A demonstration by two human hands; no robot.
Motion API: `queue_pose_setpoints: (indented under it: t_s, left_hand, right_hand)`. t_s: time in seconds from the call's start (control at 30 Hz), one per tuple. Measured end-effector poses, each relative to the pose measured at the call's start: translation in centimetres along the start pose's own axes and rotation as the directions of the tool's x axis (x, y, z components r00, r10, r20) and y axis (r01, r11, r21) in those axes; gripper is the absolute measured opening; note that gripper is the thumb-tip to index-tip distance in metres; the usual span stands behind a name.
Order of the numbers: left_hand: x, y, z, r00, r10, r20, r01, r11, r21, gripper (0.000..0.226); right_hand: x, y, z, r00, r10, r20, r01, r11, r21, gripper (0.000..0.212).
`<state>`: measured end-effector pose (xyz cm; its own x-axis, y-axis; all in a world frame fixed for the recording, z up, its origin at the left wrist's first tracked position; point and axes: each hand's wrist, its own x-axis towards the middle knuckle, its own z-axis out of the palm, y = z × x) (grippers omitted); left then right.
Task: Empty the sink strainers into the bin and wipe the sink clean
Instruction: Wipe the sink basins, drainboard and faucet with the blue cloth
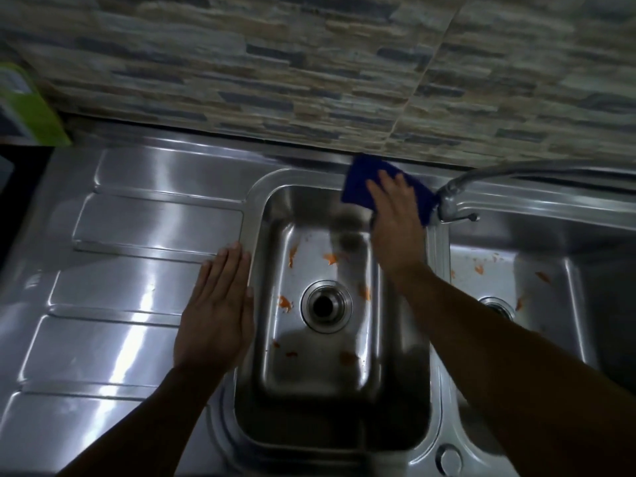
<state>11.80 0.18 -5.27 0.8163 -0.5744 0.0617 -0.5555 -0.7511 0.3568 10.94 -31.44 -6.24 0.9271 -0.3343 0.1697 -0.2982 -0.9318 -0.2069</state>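
Noted left hand palm down on the steel drainboard, just beside the left rim of the left basin; grip wide, fingers straight and together, holding nothing. Noted right hand reaching over the left basin to its far right corner, palm flat on a blue cloth; grip wide here too, fingers spread and straight, pressing rather than clutching. Cloth draped over the back rim at that corner, upper edge touching the foot of the stone-pattern wall tile, right edge just beside the base of the faucet. Faucet spout off toward the right, above the right basin. Orange food smears scattered over the floor of the left basin around the round drain, dark at its centre; similar orange specks on the floor of the right basin. Right basin drain partly hidden behind the right forearm. Green container at the far left edge, against the wall, too blurred to identify. Round steel cap in the counter near the bottom edge, between the two basins.
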Motion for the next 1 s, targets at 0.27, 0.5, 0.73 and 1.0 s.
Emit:
queue_pose_setpoints:
  t_s: [0.27,0.5,0.73,1.0]
  left_hand:
    - [0.0,0.1,0.0,1.0,-0.001,0.013,0.002,0.998,-0.055,0.057]
    - [-1.0,-1.0,-0.6,0.999,-0.037,-0.005,0.035,0.969,-0.246,0.056]
    - [-6.0,-4.3,-3.5,0.992,-0.116,-0.042,0.109,0.983,-0.147,0.06]
    - [-10.9,-6.7,-3.5,0.99,-0.125,-0.062,0.13,0.988,0.086,0.056]
  right_hand:
    - [1.3,-5.1,0.4,0.97,0.244,0.003,-0.238,0.944,0.229,0.059]
    - [5.0,-13.4,-0.8,0.988,-0.031,0.152,-0.043,0.887,0.461,0.037]
    - [4.4,-17.5,-5.7,0.973,0.13,-0.19,0.02,0.773,0.634,0.031]
    - [-3.8,-19.4,0.1,0.91,-0.363,0.199,0.326,0.925,0.196,0.045]
